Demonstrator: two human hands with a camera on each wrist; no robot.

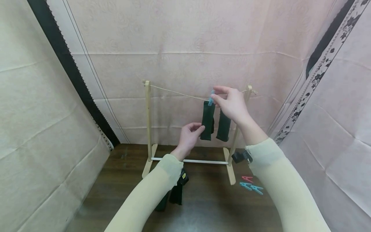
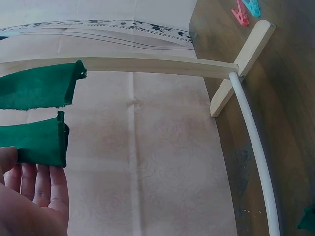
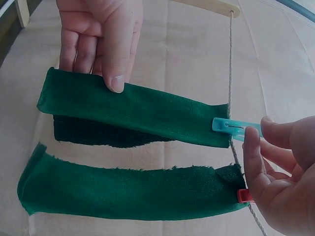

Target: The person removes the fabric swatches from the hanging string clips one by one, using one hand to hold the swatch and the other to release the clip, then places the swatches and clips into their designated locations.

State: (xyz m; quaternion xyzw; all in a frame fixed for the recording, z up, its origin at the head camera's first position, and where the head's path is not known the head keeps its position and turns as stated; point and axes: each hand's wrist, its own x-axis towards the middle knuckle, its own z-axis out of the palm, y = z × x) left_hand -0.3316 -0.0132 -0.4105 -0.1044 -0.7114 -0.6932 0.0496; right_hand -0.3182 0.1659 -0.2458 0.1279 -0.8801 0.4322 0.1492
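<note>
A green cloth strip point(image 3: 162, 105) hangs folded over the rope point(image 3: 230, 64), a blue clothespin point(image 3: 226, 126) at its top edge. My left hand point(image 1: 189, 137) pinches the strip's side near its lower end, thumb in front and fingers behind. At the rope, my right hand point(image 1: 233, 103) holds the blue clothespin between thumb and fingers. Beside it hangs a second green strip point(image 3: 123, 191), fastened with a red clothespin point(image 3: 243, 195) that my right hand partly covers.
A wooden stand with a left post point(image 1: 148, 122) and a white lower bar point(image 1: 205, 161) carries the rope. On the dark table lie a red clothespin point(image 1: 247, 178) and blue clothespins point(image 1: 256, 189) at right. Dark green cloth point(image 1: 176, 195) lies partly hidden under my left forearm.
</note>
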